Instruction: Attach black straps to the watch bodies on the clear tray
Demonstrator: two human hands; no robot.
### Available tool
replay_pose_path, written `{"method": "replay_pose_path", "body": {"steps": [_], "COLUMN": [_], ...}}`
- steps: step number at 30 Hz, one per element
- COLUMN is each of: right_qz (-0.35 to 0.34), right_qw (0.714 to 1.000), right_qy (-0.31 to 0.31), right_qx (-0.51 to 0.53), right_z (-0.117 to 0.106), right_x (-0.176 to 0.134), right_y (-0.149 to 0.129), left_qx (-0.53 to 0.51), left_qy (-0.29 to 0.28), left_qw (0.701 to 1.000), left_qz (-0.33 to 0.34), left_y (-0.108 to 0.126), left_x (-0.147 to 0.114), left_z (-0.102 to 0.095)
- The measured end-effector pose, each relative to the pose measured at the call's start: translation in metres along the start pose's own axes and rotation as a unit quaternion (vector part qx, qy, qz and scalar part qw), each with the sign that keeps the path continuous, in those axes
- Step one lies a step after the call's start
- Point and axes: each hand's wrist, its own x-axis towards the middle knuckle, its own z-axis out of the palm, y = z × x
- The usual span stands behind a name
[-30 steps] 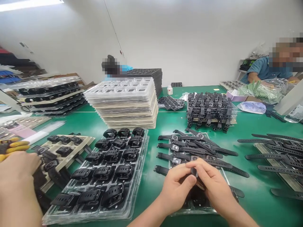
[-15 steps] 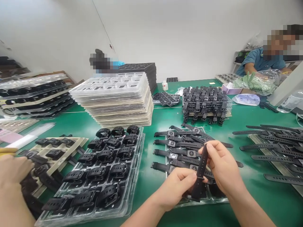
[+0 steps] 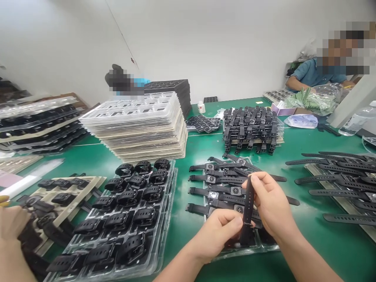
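Both my hands hold one black smartwatch point(image 3: 249, 203) upright by its strap, over a clear tray point(image 3: 232, 253). My right hand point(image 3: 272, 205) pinches the strap's upper end between thumb and fingers. Lower down, at the buckle end, my left hand point(image 3: 220, 235) grips it with thumb and forefinger. The watch's case is largely hidden by my fingers. Beneath and behind my hands, several black smartwatches point(image 3: 210, 179) lie flat on the tray with straps stretched out and sensor backs up.
A clear tray of buckled watches point(image 3: 126, 217) stands to the left. Behind are tall stacked white trays point(image 3: 138, 129) and stacked watches point(image 3: 251, 129). More watches point(image 3: 346, 180) lie on the right. A co-worker's hand point(image 3: 11, 221) is at far left; another person point(image 3: 311, 74) sits back right.
The view has shifted slightly, so most things sit a little further left. My hands keep their grip on the watch, whose strap now stands a bit more upright.
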Motion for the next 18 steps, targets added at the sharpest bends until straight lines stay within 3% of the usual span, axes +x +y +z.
{"method": "replay_pose_path", "body": {"steps": [6, 8, 10, 12, 14, 16, 18], "right_qz": [0.002, -0.01, -0.064, -0.131, -0.159, -0.137, -0.084], "right_qw": [1.0, 1.0, 0.997, 0.985, 0.967, 0.954, 0.963], "right_qy": [-0.008, -0.013, -0.011, -0.028, -0.084, -0.134, -0.142], "right_qx": [0.011, 0.001, -0.04, -0.105, -0.181, -0.231, -0.212], "right_z": [-0.002, -0.005, -0.009, -0.012, -0.012, -0.009, -0.004], "right_x": [0.002, 0.002, 0.0, -0.006, -0.012, -0.018, -0.021], "right_y": [0.003, 0.005, 0.008, 0.01, 0.013, 0.015, 0.017], "left_qx": [0.03, 0.077, 0.176, 0.302, 0.405, 0.464, 0.494], "left_qy": [0.026, 0.046, 0.09, 0.149, 0.187, 0.195, 0.195], "left_qw": [0.999, 0.996, 0.976, 0.925, 0.853, 0.794, 0.763], "left_qz": [0.004, 0.032, 0.09, 0.178, 0.272, 0.34, 0.369], "left_y": [-0.002, 0.0, 0.002, 0.001, -0.001, -0.003, -0.005], "left_x": [-0.001, -0.003, -0.005, -0.007, -0.009, -0.009, -0.009], "left_z": [0.002, 0.003, 0.002, -0.001, -0.005, -0.01, -0.012]}}
